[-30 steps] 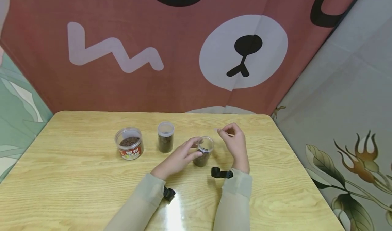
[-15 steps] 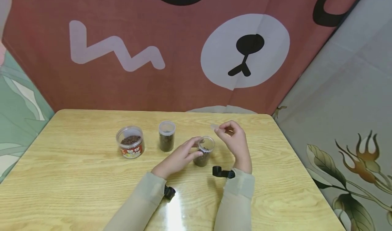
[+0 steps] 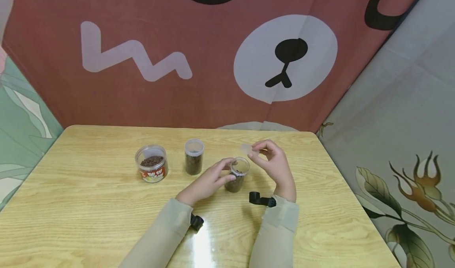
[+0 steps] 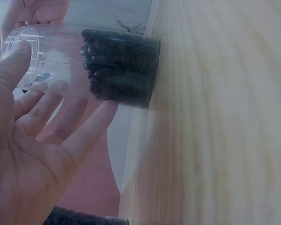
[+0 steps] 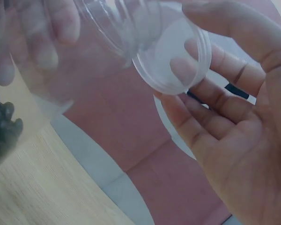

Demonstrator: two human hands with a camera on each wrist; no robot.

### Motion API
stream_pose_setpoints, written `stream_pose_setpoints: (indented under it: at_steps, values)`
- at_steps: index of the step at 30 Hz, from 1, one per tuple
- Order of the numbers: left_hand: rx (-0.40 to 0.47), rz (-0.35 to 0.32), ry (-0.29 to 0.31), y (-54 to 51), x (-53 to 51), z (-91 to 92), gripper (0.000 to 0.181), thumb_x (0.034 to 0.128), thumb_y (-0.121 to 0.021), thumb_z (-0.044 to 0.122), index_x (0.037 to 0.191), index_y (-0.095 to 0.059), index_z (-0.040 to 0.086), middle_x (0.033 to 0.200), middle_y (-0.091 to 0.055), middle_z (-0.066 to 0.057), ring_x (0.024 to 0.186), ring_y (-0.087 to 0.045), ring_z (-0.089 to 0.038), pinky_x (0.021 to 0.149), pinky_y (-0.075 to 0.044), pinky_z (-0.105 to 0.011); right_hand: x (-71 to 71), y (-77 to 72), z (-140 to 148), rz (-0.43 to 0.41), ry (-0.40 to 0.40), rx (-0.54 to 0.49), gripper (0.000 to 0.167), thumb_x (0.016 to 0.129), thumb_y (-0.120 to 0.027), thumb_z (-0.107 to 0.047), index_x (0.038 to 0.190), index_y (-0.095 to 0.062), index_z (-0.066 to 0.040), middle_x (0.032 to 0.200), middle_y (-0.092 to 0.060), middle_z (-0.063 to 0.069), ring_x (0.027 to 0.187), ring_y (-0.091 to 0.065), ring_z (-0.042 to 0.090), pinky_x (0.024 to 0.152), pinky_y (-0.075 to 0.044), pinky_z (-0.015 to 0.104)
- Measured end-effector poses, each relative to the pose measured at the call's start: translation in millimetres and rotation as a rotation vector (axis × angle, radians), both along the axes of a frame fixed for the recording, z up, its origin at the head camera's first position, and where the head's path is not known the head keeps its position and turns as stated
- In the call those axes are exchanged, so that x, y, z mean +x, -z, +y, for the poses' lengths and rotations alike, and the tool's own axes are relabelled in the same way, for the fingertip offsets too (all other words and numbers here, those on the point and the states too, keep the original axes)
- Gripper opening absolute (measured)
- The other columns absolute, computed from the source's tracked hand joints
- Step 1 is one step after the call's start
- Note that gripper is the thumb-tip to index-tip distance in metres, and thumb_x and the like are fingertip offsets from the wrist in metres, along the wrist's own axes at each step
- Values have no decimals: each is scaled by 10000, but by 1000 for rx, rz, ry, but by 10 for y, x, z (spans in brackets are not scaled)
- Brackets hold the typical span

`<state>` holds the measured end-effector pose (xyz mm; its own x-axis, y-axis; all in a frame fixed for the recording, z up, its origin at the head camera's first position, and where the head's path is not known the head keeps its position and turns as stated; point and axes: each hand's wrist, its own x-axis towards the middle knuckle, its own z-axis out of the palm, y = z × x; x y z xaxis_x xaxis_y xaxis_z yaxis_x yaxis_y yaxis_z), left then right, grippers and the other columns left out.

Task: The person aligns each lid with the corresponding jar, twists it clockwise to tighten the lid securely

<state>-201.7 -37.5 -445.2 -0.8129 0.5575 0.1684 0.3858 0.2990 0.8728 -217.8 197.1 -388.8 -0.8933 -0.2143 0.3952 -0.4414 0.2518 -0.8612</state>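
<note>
My left hand [image 3: 209, 180] grips a clear plastic jar [image 3: 234, 185] that stands upright, uncovered, on the table. Dark, bean-like pieces [image 4: 122, 65] fill its lower part in the left wrist view, where the thumb lies near the rim and the fingers spread along the far side. Just above and right of the jar's mouth, my right hand [image 3: 278, 164] pinches a round clear lid [image 3: 246, 148] by its edge. The right wrist view shows this lid [image 5: 171, 56] tilted beside the jar's rim; I cannot tell whether they touch.
Left of the hands stands a second clear jar [image 3: 193, 163] with dark contents and a whitish top. Farther left is a wide, uncovered tub [image 3: 153, 176] with a red label and brown pieces inside. The wooden table [image 3: 89, 205] ends at a printed cloth [image 3: 142, 102] behind.
My right hand has brought the lid slightly left toward the jar's mouth and turned it, so more of it shows. My left hand stays on the jar.
</note>
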Motion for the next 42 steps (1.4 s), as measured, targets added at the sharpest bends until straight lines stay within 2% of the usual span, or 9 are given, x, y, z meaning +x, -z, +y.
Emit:
stream_pose_setpoints:
  at_steps: [5,14,23,31,37,42]
  values:
    - [15,-40,10,7,-10,-21,604,1055,-550,363,1571,-332,138,1560,-429,-68,1399,-459,-283,1112,-436,-465,10,0,33,-2,-46,-21,137,879,-749,66,966,-644,60,1140,-611,206,1122,-580,210,1059,-460,283]
    - [34,-75,32,23,-39,-72,590,1059,-536,361,1580,-327,178,1569,-424,-18,1419,-431,-271,1114,-434,-451,24,-10,68,-74,-110,14,158,868,-772,47,983,-663,36,1207,-614,180,1141,-601,202,1068,-472,296]
    - [65,-90,32,9,-38,-97,604,1056,-557,333,1584,-322,155,1575,-410,-87,1419,-432,-302,1109,-431,-515,5,-22,42,-133,-194,9,116,876,-771,27,945,-678,15,1214,-630,165,1180,-595,251,1113,-443,369]
    - [76,-106,38,6,-41,-86,596,1054,-566,320,1577,-337,150,1569,-422,-74,1421,-434,-280,1121,-425,-484,24,-56,17,-142,-193,41,118,865,-782,26,923,-686,-8,1197,-648,147,1179,-592,247,1108,-449,389]
    - [90,-90,65,24,-48,-50,596,1056,-562,326,1574,-340,131,1561,-436,-71,1429,-421,-292,1141,-398,-493,31,-91,14,-135,-215,103,128,861,-788,23,929,-687,-15,1196,-645,162,1191,-574,282,1092,-462,419]
    - [83,-99,65,23,-42,-48,598,1057,-557,330,1577,-335,136,1572,-421,-58,1432,-418,-280,1135,-408,-483,19,-135,42,-95,-234,168,141,851,-802,12,913,-693,-52,1179,-646,140,1171,-580,287,1090,-461,426]
